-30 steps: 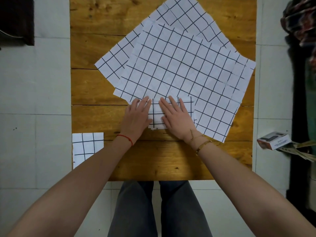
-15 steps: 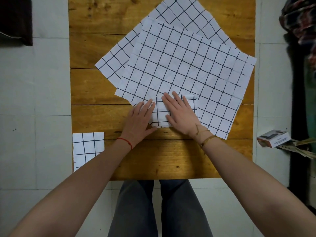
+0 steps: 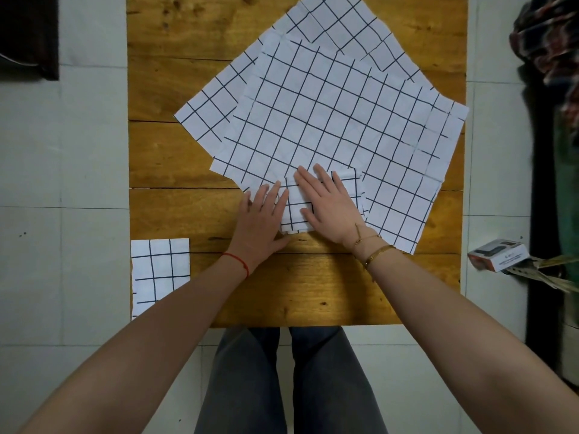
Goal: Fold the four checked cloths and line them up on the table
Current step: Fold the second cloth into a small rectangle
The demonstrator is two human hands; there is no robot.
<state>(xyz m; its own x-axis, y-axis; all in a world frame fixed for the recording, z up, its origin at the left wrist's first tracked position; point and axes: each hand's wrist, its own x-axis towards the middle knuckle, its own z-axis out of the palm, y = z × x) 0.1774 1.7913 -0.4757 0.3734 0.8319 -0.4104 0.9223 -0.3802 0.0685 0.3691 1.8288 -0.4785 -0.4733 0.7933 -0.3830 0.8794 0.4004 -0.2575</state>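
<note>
A small folded checked cloth [image 3: 293,213] lies near the table's middle, partly on top of a large unfolded checked cloth [image 3: 338,133]. My right hand [image 3: 329,208] presses flat on the folded cloth. My left hand [image 3: 261,219] lies flat at its left edge, fingertips touching it. A second unfolded checked cloth [image 3: 213,111] sits underneath, sticking out at the left and top. Another folded checked cloth [image 3: 159,274] rests at the table's front left corner.
The wooden table [image 3: 175,164] stands on a tiled floor. A small cardboard box [image 3: 498,253] lies on the floor at the right, next to dark furniture and clothes. My legs show below the table's front edge.
Both hands slid slightly to the right and away over the folded cloth; the right hand now covers more of it. The other cloths have not moved.
</note>
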